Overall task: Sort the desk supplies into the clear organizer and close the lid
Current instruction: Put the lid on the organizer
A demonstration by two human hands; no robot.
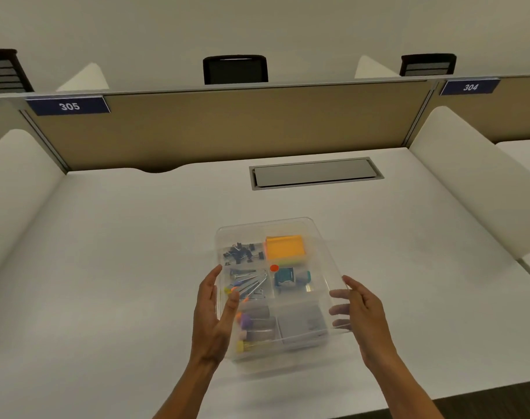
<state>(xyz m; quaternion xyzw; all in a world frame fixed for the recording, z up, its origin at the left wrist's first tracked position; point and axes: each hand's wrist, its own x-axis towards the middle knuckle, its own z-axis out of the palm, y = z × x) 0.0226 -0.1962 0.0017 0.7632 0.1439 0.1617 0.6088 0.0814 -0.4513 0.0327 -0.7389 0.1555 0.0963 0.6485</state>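
Observation:
A clear organizer (pixel 272 362) sits on the white desk (pixel 121 252) in front of me. Its compartments hold black binder clips (pixel 241 252), orange sticky notes (pixel 284 246), silver clips (pixel 248 284), a teal tape dispenser (pixel 287 278), coloured-cap items (pixel 251 328) and a grey box (pixel 300 323). The clear lid (pixel 318 237) lies over the organizer, slightly tilted. My left hand (pixel 212 316) grips the lid's left edge, thumb on top. My right hand (pixel 363 309) grips its right edge, fingers showing through the plastic underneath.
A grey cable hatch (pixel 316 173) is set into the desk behind the organizer. A tan partition (pixel 227 125) closes the back, and white side dividers (pixel 475 176) flank the desk. Black chairs (pixel 235 69) stand beyond the partition.

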